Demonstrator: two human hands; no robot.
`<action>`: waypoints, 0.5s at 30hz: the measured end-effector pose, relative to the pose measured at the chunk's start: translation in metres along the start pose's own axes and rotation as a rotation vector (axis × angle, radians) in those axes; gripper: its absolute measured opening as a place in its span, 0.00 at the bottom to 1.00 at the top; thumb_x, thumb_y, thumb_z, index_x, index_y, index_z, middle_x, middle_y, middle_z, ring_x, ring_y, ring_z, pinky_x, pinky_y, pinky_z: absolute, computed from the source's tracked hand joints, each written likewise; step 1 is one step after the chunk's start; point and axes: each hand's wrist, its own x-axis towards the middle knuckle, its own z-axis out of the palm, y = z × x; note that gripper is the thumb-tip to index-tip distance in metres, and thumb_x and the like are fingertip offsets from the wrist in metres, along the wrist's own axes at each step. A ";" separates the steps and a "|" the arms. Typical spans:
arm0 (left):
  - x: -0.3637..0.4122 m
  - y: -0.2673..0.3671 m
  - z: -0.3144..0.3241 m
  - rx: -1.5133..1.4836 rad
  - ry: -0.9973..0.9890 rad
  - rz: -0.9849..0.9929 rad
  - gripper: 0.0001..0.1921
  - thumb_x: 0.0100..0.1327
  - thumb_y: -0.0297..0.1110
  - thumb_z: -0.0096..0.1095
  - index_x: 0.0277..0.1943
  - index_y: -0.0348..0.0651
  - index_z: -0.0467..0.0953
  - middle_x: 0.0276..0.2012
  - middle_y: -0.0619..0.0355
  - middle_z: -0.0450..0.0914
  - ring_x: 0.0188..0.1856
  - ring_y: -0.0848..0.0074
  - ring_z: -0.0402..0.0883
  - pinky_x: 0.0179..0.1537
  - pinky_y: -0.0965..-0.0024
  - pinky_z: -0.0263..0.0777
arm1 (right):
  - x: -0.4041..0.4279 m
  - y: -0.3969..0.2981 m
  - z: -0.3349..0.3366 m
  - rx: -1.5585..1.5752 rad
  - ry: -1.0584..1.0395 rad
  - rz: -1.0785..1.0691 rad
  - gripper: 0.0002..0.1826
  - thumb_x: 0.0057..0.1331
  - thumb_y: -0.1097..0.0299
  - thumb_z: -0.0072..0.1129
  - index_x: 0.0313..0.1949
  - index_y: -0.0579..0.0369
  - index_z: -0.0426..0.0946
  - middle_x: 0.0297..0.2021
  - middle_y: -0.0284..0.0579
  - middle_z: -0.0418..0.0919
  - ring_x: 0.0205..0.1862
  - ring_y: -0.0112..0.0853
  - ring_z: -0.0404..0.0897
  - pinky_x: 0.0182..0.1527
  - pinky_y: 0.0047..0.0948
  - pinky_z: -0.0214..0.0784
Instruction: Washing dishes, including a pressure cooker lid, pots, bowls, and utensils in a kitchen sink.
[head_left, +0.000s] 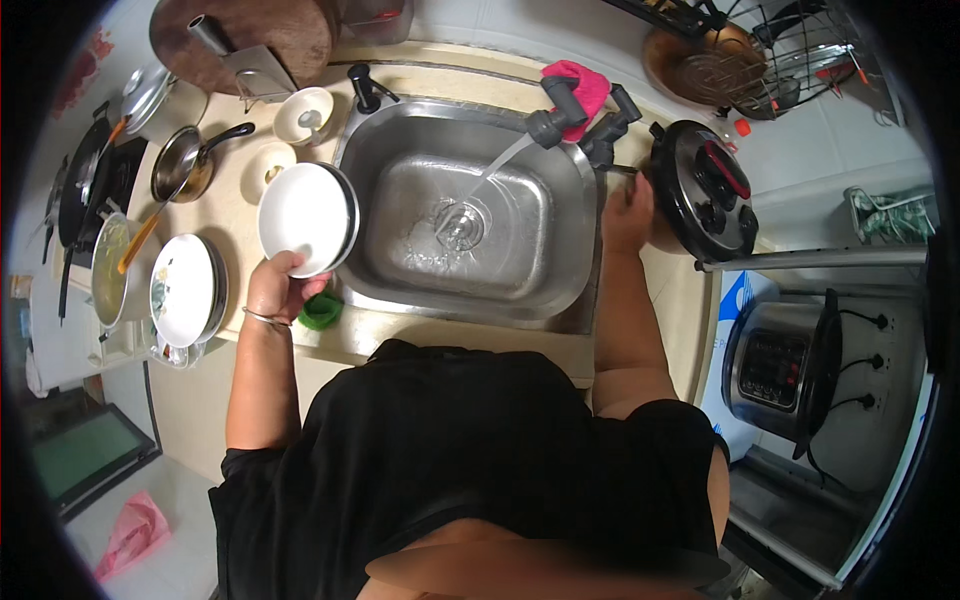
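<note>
Stacked white bowls (304, 217) are tilted at the sink's left edge, with my left hand (289, 285) gripping their near rim. Behind the top bowl shows the dark edge of another. Water runs from the grey faucet (546, 127) into the stainless steel sink (375, 277) and onto its drain (459, 225). At the sink's right side, the fingers of my right hand (628, 214) reach the faucet lever (622, 170). Whether they close around it is unclear.
Stacked plates (180, 289), a small saucepan (176, 169) and small bowls (304, 116) stand left on the counter. A green scrubber (321, 311) lies by the sink's near-left corner. To the right is a lidded pressure cooker (705, 191). A pink cloth (592, 90) hangs behind the faucet.
</note>
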 end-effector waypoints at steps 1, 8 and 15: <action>0.001 -0.003 0.008 0.010 -0.027 -0.010 0.20 0.56 0.27 0.45 0.49 0.21 0.63 0.33 0.41 0.77 0.25 0.64 0.79 0.23 0.73 0.78 | -0.002 0.005 -0.008 -0.010 0.006 0.002 0.24 0.57 0.62 0.57 0.49 0.66 0.69 0.46 0.57 0.73 0.49 0.46 0.73 0.52 0.37 0.65; 0.012 -0.022 0.034 0.086 -0.164 -0.055 0.23 0.53 0.27 0.47 0.52 0.24 0.63 0.34 0.42 0.77 0.25 0.64 0.80 0.20 0.74 0.77 | -0.017 0.046 -0.045 0.172 0.055 0.743 0.21 0.57 0.52 0.62 0.24 0.62 0.79 0.22 0.44 0.80 0.26 0.25 0.76 0.33 0.24 0.67; 0.015 -0.027 0.042 0.126 -0.129 -0.081 0.22 0.53 0.27 0.47 0.51 0.24 0.63 0.34 0.42 0.77 0.25 0.63 0.80 0.19 0.74 0.77 | -0.012 0.081 -0.048 0.184 0.110 0.795 0.19 0.58 0.56 0.62 0.25 0.63 0.80 0.22 0.40 0.80 0.25 0.23 0.78 0.32 0.20 0.68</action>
